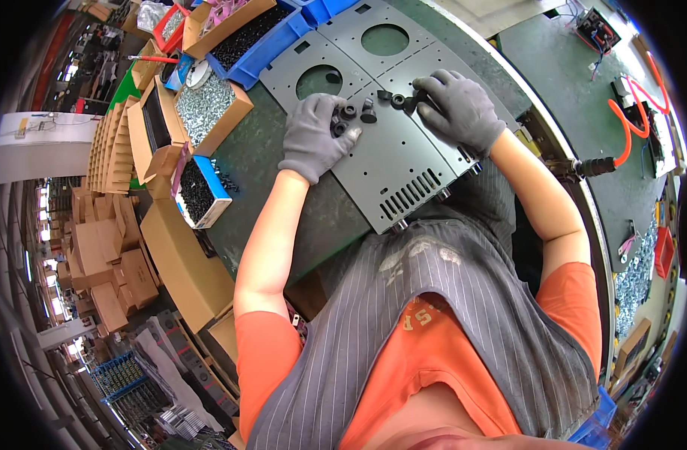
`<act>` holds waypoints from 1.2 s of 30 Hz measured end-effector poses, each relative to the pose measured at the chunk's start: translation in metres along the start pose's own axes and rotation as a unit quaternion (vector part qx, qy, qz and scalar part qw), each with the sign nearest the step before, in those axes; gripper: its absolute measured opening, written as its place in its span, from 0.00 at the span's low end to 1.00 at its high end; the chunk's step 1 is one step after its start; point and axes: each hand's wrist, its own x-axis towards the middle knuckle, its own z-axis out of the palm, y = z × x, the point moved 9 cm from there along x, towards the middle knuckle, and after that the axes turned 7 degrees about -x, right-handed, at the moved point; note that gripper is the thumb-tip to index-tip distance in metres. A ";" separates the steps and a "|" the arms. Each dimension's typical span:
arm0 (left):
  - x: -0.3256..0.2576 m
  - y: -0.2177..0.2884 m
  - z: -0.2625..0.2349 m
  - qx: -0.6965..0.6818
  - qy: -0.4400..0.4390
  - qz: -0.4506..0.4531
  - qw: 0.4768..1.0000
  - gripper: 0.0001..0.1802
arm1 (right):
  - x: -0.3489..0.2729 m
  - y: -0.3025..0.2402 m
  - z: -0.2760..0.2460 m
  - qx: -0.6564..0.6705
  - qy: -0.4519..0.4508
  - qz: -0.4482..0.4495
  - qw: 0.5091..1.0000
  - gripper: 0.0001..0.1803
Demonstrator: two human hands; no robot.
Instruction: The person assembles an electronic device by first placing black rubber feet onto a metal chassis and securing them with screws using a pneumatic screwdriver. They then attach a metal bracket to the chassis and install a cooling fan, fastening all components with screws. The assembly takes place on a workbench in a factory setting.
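Two grey sheet-metal panels (384, 154) lie side by side on the bench, each with a large round cutout and a row of slots. Over the near-left panel my left hand (313, 139), in a grey glove, curls around several black round bushings (347, 112). Between the hands, loose black bushings (369, 114) rest on the metal, some upright and some tipped. My right hand (463, 112), also gloved, has its thumb and fingertips closed at a black bushing (411, 104) near the seam. The fingers partly hide that piece.
Left of the panels stand a carton of silver screws (205, 109), a small box of black screws (201, 191) and a blue bin (257, 56) of black parts. A coiled orange air hose (621, 135) hangs on the right, beside another green worktop (561, 75).
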 end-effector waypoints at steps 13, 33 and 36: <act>-0.007 0.013 0.006 0.040 0.076 0.001 0.996 0.15 | 0.009 0.004 0.008 0.056 -0.047 0.023 0.997 0.13; 0.056 -0.062 -0.011 -0.002 -0.025 -0.098 0.995 0.17 | 0.000 0.024 -0.011 0.038 -0.017 0.092 0.995 0.13; 0.067 -0.058 0.005 0.073 -0.080 -0.109 0.988 0.17 | -0.001 0.018 -0.008 0.015 -0.031 0.043 0.998 0.14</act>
